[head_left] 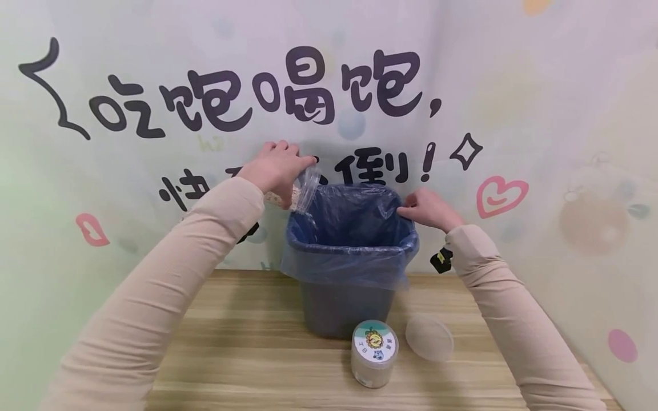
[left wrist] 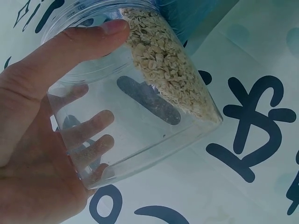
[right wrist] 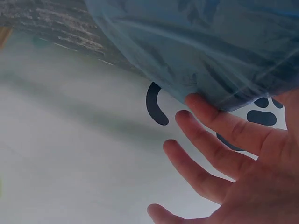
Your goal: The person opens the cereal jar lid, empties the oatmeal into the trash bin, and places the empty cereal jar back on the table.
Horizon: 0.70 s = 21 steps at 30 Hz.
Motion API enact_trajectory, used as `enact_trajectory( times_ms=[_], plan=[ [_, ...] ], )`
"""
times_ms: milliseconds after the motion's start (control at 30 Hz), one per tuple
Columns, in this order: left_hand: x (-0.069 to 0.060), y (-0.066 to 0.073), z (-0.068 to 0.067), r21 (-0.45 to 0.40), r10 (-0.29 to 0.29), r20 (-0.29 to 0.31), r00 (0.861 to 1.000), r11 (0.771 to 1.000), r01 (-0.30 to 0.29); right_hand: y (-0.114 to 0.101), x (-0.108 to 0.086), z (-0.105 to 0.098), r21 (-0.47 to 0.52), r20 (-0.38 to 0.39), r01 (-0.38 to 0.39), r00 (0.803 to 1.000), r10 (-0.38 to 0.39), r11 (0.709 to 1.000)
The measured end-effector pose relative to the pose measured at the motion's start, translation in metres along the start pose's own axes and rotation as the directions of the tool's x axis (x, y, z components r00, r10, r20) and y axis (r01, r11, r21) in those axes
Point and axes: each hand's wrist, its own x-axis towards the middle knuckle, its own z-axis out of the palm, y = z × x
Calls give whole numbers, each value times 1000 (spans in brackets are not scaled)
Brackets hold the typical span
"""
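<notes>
Leaning in left hand (head_left: 277, 171): clear jar (left wrist: 135, 130), pale flakes (left wrist: 166, 63) heaped inside.

Smooth, glossy clear-plastic jar (left wrist: 140, 149) and rough, dry-looking flakes (left wrist: 163, 60); thin, crinkled, shiny plastic liner (head_left: 339, 265); matt plastic bin (head_left: 344, 308); smooth wood-grained bench (head_left: 247, 342); matt, creased cloth sleeves (head_left: 164, 279)

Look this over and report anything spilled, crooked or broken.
No spill or damage stands out. The jar is tipped toward the bin with oats inside, but the left hand grips it, so that seems deliberate. A clear lid lies loose on the table, perhaps set aside.
</notes>
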Motion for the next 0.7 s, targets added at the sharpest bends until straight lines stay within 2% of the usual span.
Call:
enact_trajectory(
  times_ms=[433, 567, 700],
  plan=[
    [0, -2, -6, 7, 40, 11, 999, 999, -40, -1, -1, 3, -27, 18, -27, 999, 28, 999],
    [0, 0, -11, 47, 44, -13, 999, 998, -43, 0, -1, 4, -18, 30, -41, 999, 42, 999],
    [2, 2, -14, 88, 40, -8, 999, 995, -39, 1, -1, 3, -13, 47, -57, 997, 58, 998]
  ],
)
